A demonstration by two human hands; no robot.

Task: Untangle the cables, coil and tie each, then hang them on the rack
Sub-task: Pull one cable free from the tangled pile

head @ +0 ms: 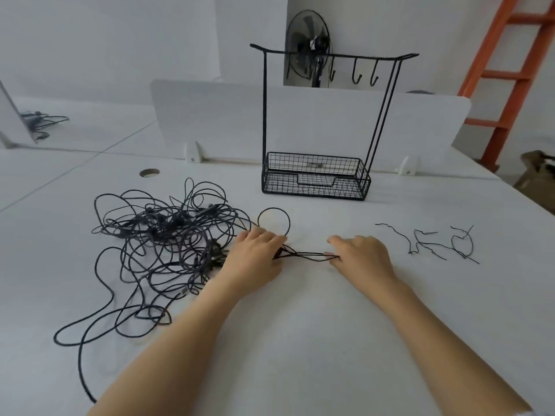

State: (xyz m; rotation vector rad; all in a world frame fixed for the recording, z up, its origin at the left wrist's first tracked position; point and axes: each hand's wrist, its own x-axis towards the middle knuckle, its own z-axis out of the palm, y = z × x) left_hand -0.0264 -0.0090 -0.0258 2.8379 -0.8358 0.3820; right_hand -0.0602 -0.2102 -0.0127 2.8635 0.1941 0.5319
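A big tangle of dark cables [162, 244] sprawls over the left half of the white table. My left hand [256, 256] lies at its right edge and grips a few strands. Those taut cable strands [303, 256] run to my right hand [362, 255], which pinches their other end low on the table. One cable loop [274, 220] curls just beyond my left hand. Several loose black twist ties [435, 243] lie to the right. The black wire rack [315, 178] stands behind, its hooks [356, 74] bare.
A white divider panel [210, 121] runs behind the rack. A round cable hole [149, 172] sits in the table [300, 340] at the back left. A black fan [309, 46] and an orange ladder [510, 70] stand beyond the table.
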